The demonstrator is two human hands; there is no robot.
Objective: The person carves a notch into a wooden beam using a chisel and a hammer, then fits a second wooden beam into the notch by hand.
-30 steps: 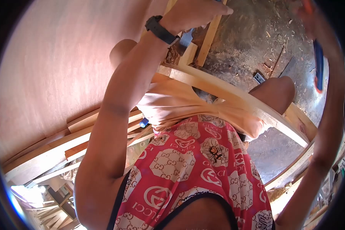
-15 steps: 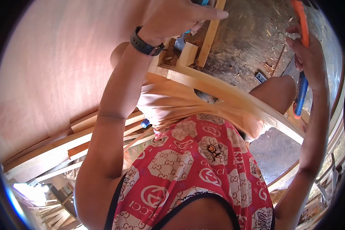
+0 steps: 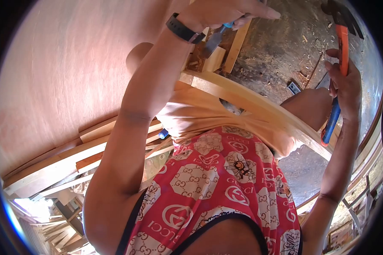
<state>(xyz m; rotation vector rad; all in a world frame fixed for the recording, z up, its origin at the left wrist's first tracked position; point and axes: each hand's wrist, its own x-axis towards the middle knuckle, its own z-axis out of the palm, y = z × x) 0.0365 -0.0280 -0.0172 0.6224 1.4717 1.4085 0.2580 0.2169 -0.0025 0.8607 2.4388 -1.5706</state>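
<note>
My left hand, a dark watch on its wrist, is closed around the blue handle of a chisel, with the index finger stretched out along the top edge of the view. The chisel's flat metal blade points down beside a short wooden block, overlapping a notched piece of wood. A pale wooden beam runs across my lap just below. On the right, my right hand grips a hammer by its orange and blue handle. Its dark head is up, away from the chisel.
A large plywood panel fills the left side. Several wooden strips lie beside my left arm. A narrow batten and a small metal piece rest on the worn, chip-strewn surface ahead.
My left hand and the chisel have shifted right, and more of the blade shows. My right hand has come lower in the view, bringing the hammer head into sight.
</note>
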